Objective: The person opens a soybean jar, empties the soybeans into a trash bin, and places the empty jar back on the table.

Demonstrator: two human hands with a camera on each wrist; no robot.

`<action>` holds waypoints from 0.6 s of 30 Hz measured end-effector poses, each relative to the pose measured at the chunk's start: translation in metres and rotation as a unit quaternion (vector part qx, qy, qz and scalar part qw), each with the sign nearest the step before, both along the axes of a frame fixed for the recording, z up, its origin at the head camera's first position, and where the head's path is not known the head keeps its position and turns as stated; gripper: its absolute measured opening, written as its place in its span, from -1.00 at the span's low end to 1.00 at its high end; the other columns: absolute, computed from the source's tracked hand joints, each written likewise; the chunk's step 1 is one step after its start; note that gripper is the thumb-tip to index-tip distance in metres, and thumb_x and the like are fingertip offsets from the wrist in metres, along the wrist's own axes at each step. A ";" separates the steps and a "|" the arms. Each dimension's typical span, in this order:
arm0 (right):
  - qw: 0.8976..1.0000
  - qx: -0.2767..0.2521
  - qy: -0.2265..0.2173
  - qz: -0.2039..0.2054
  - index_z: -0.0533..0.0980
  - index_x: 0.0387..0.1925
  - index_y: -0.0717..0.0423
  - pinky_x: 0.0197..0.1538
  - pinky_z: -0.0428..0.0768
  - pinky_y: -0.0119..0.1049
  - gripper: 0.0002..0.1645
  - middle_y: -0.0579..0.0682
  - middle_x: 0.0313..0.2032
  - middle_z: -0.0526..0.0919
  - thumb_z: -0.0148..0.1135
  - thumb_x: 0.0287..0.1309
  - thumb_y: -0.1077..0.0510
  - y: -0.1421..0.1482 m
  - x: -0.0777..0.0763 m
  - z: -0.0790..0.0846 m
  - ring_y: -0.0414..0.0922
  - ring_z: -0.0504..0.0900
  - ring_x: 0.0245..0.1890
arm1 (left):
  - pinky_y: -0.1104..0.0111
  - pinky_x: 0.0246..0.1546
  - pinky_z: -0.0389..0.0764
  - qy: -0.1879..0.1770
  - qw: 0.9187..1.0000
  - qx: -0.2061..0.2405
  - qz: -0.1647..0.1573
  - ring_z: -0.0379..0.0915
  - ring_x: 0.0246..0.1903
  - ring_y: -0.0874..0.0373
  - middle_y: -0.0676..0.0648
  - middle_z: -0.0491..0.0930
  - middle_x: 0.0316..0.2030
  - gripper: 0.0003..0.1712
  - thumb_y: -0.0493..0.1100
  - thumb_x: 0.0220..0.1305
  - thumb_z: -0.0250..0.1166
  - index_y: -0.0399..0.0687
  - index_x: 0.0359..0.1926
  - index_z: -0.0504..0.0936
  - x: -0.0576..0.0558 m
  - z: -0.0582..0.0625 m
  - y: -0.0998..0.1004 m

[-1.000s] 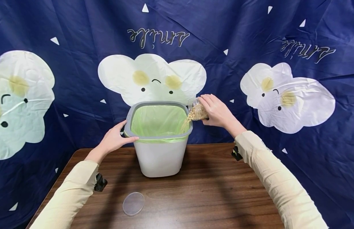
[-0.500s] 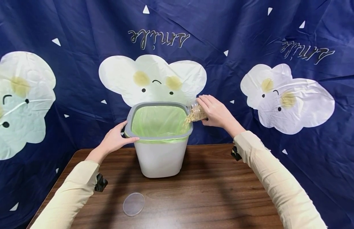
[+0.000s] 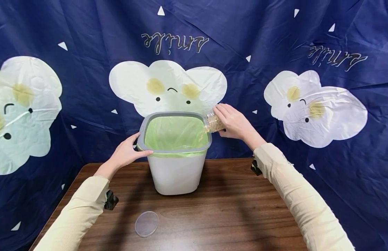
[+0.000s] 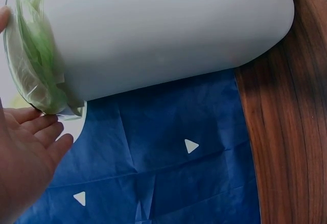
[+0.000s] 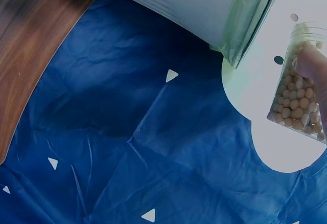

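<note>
A white trash can (image 3: 175,174) with a grey rim (image 3: 178,151) and a green liner bag (image 3: 173,130) stands upright on the table. At its left front corner, my left hand (image 3: 126,151) holds the rim, thumb along the front and fingers at the side. In the left wrist view, those fingers (image 4: 43,127) meet the bagged edge. My right hand (image 3: 233,122) grips a clear jar (image 3: 214,122) of soybeans, tilted with its mouth over the can's right rim. A few soybeans (image 3: 201,136) fall inside the liner. The right wrist view shows many soybeans (image 5: 296,104) still in the jar.
A round clear lid (image 3: 146,224) lies on the brown wooden table (image 3: 219,216), in front of the can and to the left. Behind and at both sides hangs a dark blue curtain (image 3: 244,28) printed with white clouds.
The right hand and jar have shifted slightly left, and the stream of falling soybeans has thinned to a few. The left hand keeps its place on the rim.
</note>
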State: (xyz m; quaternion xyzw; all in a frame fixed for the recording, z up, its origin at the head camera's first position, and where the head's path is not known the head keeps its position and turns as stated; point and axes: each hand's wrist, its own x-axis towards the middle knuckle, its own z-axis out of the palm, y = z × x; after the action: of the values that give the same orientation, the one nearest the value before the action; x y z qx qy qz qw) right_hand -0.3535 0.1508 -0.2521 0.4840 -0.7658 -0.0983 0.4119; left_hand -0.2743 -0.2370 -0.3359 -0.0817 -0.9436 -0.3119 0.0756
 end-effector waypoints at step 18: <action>0.998 -0.028 0.023 0.041 0.35 0.07 0.43 0.24 0.26 -0.16 -0.08 0.28 0.01 0.46 0.42 -0.44 0.08 -0.018 -0.006 -0.006 0.13 0.39 0.09 | -0.10 0.11 0.23 0.001 1.000 0.005 0.000 0.09 0.22 -0.27 -0.31 0.10 0.30 0.21 0.38 -0.10 0.27 -0.21 0.38 -0.02 0.001 0.000 0.001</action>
State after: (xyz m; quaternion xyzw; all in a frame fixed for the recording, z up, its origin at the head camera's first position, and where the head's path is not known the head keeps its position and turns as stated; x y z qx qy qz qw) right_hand -0.3596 0.1326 -0.2578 0.5006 -0.7382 -0.0707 0.4467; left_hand -0.2734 -0.2356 -0.3362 -0.0812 -0.9418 -0.3169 0.0772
